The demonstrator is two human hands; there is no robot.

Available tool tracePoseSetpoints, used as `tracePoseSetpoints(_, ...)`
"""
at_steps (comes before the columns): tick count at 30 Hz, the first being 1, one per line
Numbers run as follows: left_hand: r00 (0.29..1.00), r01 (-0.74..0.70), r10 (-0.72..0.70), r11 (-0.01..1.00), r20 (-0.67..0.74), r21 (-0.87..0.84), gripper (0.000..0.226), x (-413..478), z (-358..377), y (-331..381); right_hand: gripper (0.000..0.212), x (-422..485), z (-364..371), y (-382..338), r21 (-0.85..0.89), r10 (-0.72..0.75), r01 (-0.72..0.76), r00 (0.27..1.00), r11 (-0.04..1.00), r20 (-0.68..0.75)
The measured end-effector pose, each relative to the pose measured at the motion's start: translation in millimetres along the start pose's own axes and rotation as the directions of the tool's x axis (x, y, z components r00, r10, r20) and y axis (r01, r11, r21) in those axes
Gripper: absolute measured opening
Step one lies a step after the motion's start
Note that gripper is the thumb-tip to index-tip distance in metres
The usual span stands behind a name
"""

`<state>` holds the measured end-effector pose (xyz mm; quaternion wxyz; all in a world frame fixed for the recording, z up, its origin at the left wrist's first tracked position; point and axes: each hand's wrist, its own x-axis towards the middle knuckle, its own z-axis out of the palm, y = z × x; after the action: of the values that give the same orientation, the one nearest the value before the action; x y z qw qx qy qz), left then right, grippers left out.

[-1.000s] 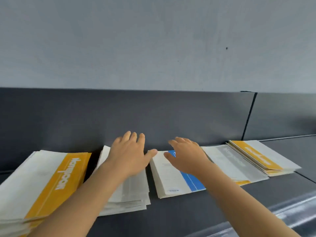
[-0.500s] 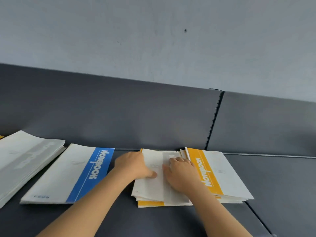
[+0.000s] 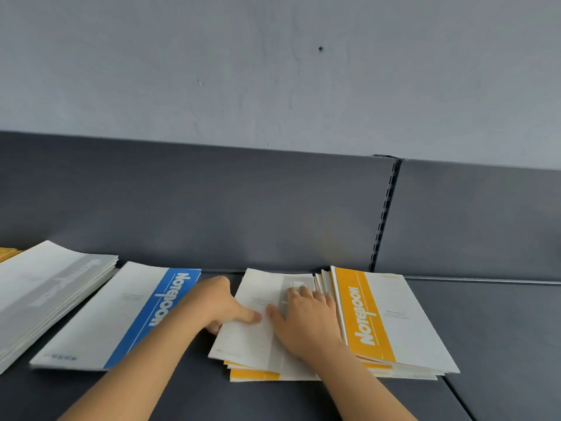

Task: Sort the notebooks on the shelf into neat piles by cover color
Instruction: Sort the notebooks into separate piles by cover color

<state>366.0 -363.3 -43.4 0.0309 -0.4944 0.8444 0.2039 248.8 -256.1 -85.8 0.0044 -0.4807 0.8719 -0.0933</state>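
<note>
Two bare hands are laid on a grey-banded notebook (image 3: 258, 317) that tops a loose pile near the middle of the dark shelf (image 3: 501, 329). The left hand (image 3: 218, 302) is set at that notebook's left edge, its thumb pressed on the cover and its fingers (image 3: 214, 328) curled under the edge, so the cover is pinched between them. The right hand (image 3: 306, 320) is spread flat on the same cover, fingers (image 3: 299, 291) extended over the grey band and thumb pointed toward the left thumb; nothing is gripped by it.

Yellow-banded notebooks (image 3: 255, 373) are seen beneath the grey-banded one, their lower corners fanned out toward the front of the shelf. Just to the right, touching this pile and partly overlapping it, a yellow stack (image 3: 391, 323) is topped by a cover with "Notebook" printed in white on its yellow band.

To the left of the hands, a blue-banded notebook (image 3: 121, 314) is laid flat on the shelf; its right edge is crossed by the left forearm. Further left, a grey stack (image 3: 45, 290) is cut off by the frame edge, and a sliver of another yellow cover (image 3: 7, 253) is visible behind it.

A slotted upright (image 3: 384, 214) is seen in the grey back panel (image 3: 212, 202) behind the piles, below a pale wall (image 3: 273, 71).
</note>
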Motion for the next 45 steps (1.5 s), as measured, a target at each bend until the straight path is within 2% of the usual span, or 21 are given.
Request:
tracePoseSetpoints(1, 1.0, -0.011, 0.011, 1.0, -0.003, -0.028, 0.058, 0, 1, -1, 0.065, 0, 1, -1, 0.005, 0.004, -0.004, 1.0, 1.0, 0.001)
tracePoseSetpoints(5, 0.981, -0.118, 0.099, 0.988, -0.169, -0.105, 0.054, 2, -4, -9, 0.063, 1, 6, -1, 0.09, 0.013, -0.014, 1.0, 0.996, 0.013)
tracePoseSetpoints(8, 0.975, -0.22, 0.185, 0.892, -0.124, -0.394, 0.026, 1, -9, -15, 0.061, 1, 3, -2, 0.173, 0.02, -0.017, 1.0, 0.985, -0.019)
tracePoseSetpoints(10, 0.97, -0.24, 0.214, 0.77, -0.115, -0.591, 0.021, -4, -15, -21, 0.063, -2, -5, -7, 0.29, 0.027, -0.001, 0.996, 0.957, -0.085)
tracePoseSetpoints(13, 0.964, -0.262, 0.208, 0.605, -0.168, -0.752, 0.025, -13, -24, -36, 0.064, -9, -23, -23, 0.568, 0.047, 0.04, 0.989, 0.822, -0.137)
tracePoseSetpoints(16, 0.956, -0.291, 0.204, 0.566, -0.21, -0.772, 0.032, -19, -33, -62, 0.064, -10, -31, -51, 0.771, 0.091, 0.014, 0.991, 0.637, -0.093)
tracePoseSetpoints(18, 0.943, -0.332, 0.225, 0.609, -0.244, -0.721, 0.041, -23, -41, -84, 0.065, -9, -32, -77, 0.825, 0.116, -0.004, 0.99, 0.566, -0.074)
tracePoseSetpoints(22, 0.918, -0.386, 0.243, 0.735, -0.314, -0.558, 0.048, -23, -74, -147, 0.062, -6, -29, -147, 0.777, 0.049, 0.055, 0.993, 0.628, -0.111)
tracePoseSetpoints(26, 0.905, -0.373, 0.263, 0.87, -0.335, -0.324, 0.076, -15, -117, -226, 0.056, 3, -16, -231, 0.781, -0.013, 0.079, 0.996, 0.619, -0.09)
tracePoseSetpoints(28, 0.909, -0.329, 0.246, 0.92, -0.337, -0.215, 0.084, -9, -133, -262, 0.048, 10, -9, -274, 0.737, -0.042, 0.081, 0.997, 0.671, -0.072)
tracePoseSetpoints(30, 0.905, -0.299, 0.262, 0.953, -0.336, -0.06, 0.082, -3, -141, -289, 0.044, 18, 0, -308, 0.651, -0.065, 0.09, 0.996, 0.754, -0.064)
tracePoseSetpoints(33, 0.925, -0.269, 0.324, 0.928, -0.199, 0.26, 0.072, 4, -134, -315, 0.045, 28, 24, -339, 0.461, -0.125, 0.109, 0.992, 0.881, 0.006)
tracePoseSetpoints(34, 0.936, -0.262, 0.324, 0.903, -0.137, 0.341, 0.076, 7, -125, -323, 0.057, 29, 35, -346, 0.373, -0.151, 0.115, 0.986, 0.921, 0.069)
tracePoseSetpoints(35, 0.945, -0.255, 0.313, 0.885, -0.093, 0.389, 0.081, 10, -116, -330, 0.081, 29, 45, -350, 0.267, -0.172, 0.138, 0.979, 0.954, 0.109)
tracePoseSetpoints(37, 0.937, -0.268, 0.336, 0.867, -0.094, 0.42, 0.087, 16, -101, -341, 0.126, 30, 58, -353, 0.069, -0.177, 0.169, 0.972, 0.983, 0.151)
tracePoseSetpoints(38, 0.93, -0.277, 0.351, 0.863, -0.108, 0.421, 0.089, 18, -97, -343, 0.134, 31, 60, -354, -0.001, -0.176, 0.178, 0.973, 0.984, 0.15)
tracePoseSetpoints(39, 0.926, -0.282, 0.36, 0.859, -0.113, 0.428, 0.091, 19, -95, -344, 0.133, 29, 58, -355, -0.061, -0.175, 0.186, 0.972, 0.981, 0.154)
tracePoseSetpoints(40, 0.926, -0.285, 0.362, 0.854, -0.104, 0.435, 0.098, 21, -96, -344, 0.121, 28, 58, -356, -0.094, -0.174, 0.19, 0.972, 0.977, 0.158)
tracePoseSetpoints(42, 0.931, -0.283, 0.357, 0.841, -0.08, 0.462, 0.119, 22, -100, -344, 0.081, 27, 53, -356, -0.103, -0.166, 0.18, 0.978, 0.978, 0.129)
tracePoseSetpoints(43, 0.935, -0.268, 0.346, 0.834, -0.079, 0.483, 0.116, 23, -102, -343, 0.068, 27, 48, -354, -0.074, -0.176, 0.186, 0.977, 0.98, 0.119)
tracePoseSetpoints(45, 0.938, -0.239, 0.337, 0.806, -0.087, 0.542, 0.086, 21, -106, -336, 0.056, 27, 38, -347, 0.014, -0.214, 0.214, 0.971, 0.977, 0.108)
